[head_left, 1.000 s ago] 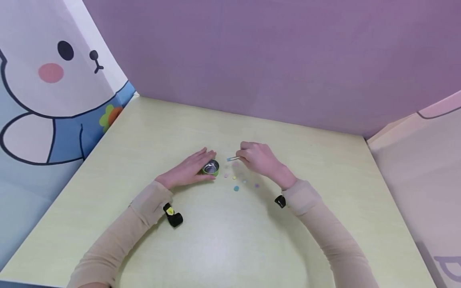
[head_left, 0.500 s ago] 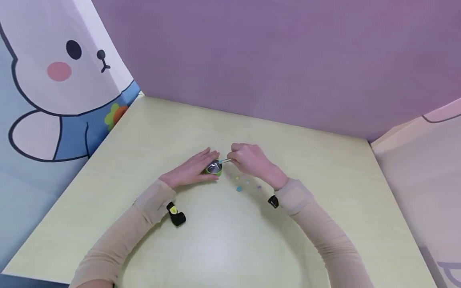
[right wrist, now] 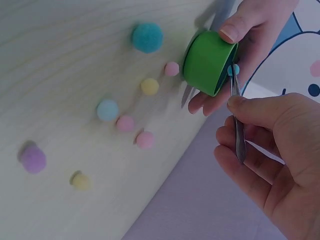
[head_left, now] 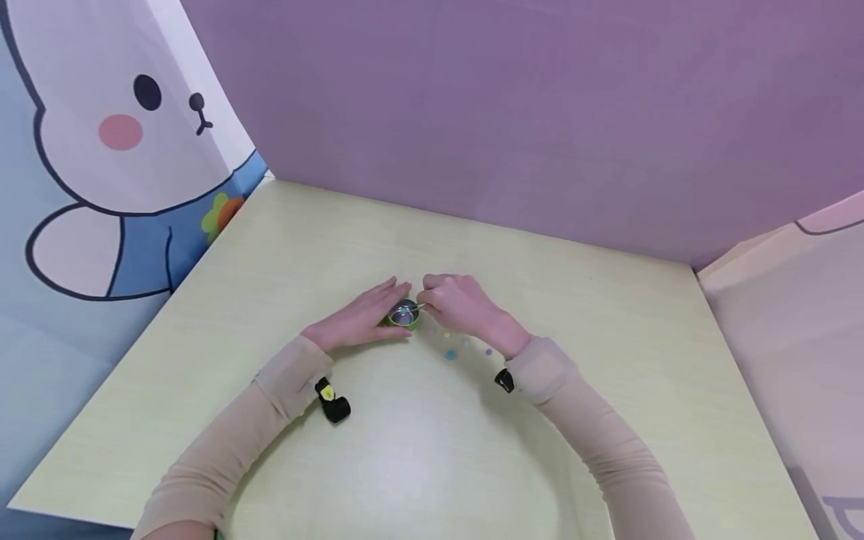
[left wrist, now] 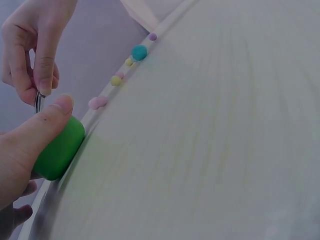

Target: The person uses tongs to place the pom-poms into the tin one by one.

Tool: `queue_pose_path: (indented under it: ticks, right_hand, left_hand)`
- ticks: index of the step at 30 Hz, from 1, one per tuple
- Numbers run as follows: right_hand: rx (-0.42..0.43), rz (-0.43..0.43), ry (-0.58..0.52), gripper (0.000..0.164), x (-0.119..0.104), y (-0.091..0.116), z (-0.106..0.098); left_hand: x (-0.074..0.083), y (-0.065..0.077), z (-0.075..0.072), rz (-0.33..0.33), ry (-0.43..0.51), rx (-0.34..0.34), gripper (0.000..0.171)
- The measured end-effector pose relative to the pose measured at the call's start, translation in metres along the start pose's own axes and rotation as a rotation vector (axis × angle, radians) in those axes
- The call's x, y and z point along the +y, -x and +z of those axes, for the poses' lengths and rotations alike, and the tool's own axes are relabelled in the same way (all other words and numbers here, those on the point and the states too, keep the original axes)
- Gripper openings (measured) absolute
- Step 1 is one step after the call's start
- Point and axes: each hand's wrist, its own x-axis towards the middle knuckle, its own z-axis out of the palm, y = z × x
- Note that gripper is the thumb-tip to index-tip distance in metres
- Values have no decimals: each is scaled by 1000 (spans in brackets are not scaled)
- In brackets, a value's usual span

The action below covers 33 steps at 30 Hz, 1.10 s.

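Right wrist view — left hand [right wrist: 259, 31] gripping the green cup [right wrist: 206, 61] upper right, right hand [right wrist: 296, 146] pinching tweezers [right wrist: 240, 143] — blue pom-pom [right wrist: 236, 69] at the tips.

Screened-off tabletop workspace, room type unclear, pale table [head_left: 405, 465], purple backdrop [head_left: 499, 112], cartoon animal print [head_left: 101, 161]

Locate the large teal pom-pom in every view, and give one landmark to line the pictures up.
Head: large teal pom-pom, below centre, slightly right.
Left wrist: large teal pom-pom, near the top, left of centre.
Right wrist: large teal pom-pom, near the top, slightly left of centre.
Shared landmark: the green round container, visible in all three.
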Motion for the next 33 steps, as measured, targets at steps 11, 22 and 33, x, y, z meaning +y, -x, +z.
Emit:
queue_pose_path:
  ticks: [11,22,33]
  right_hand:
    - [-5,-11,9,11,-1,-2,5]
    - [-3,-17,2,12,-1,-3,9]
    - [-19,3,-8,11,-1,-1,6]
  left_hand:
    - [0,-2,2,9,-15,6,97]
    - [4,-1,0,13,-17,14,94]
    - [3,-3,1,8,2,5,92]
